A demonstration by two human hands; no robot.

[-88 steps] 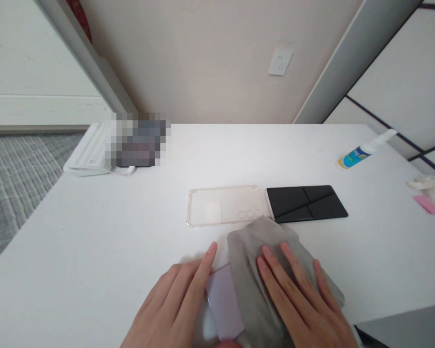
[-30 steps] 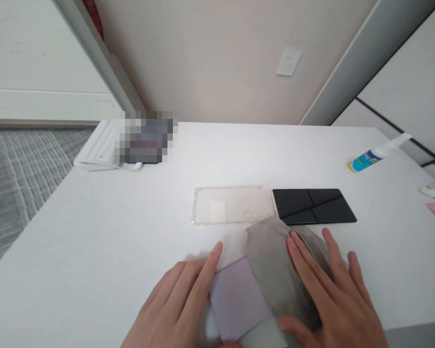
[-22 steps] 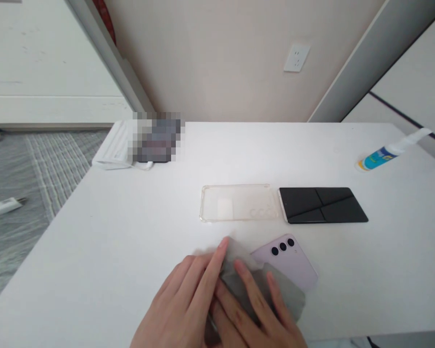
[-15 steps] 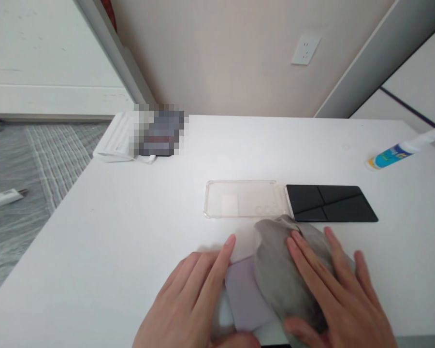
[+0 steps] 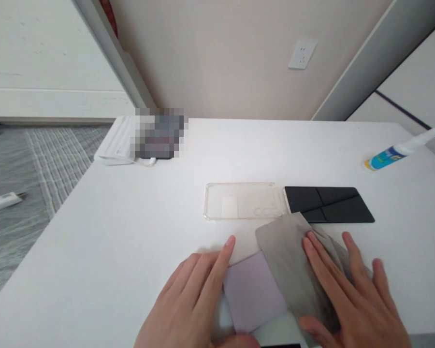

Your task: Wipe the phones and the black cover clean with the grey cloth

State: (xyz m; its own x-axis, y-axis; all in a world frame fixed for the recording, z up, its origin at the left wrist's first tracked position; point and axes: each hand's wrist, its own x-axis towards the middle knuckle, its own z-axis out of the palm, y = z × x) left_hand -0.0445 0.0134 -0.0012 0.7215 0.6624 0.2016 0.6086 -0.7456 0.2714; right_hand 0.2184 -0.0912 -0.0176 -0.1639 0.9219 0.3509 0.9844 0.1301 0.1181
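Note:
My left hand (image 5: 188, 299) rests at the left edge of a pale item that bears a lilac square (image 5: 253, 292), its index finger stretched out and its thumb along the near side. A crumpled grey cloth (image 5: 290, 256) covers the right part of that item. On the cloth lies my right hand (image 5: 355, 295), flat with spread fingers. Beyond the hands, a clear phone case (image 5: 242, 200) sits flat on the white table, and a black phone (image 5: 329, 204) lies just right of it. The cloth's far corner reaches the phone's near edge.
A white and blue spray bottle (image 5: 387, 157) lies at the right on the table (image 5: 112, 251). White folded masks (image 5: 114, 145) and a blurred dark item (image 5: 163, 137) are at the far left corner. A wall socket (image 5: 302, 54) is above.
My right hand has slid to the right with the grey cloth, and more of the lilac square shows. My left hand has hardly moved.

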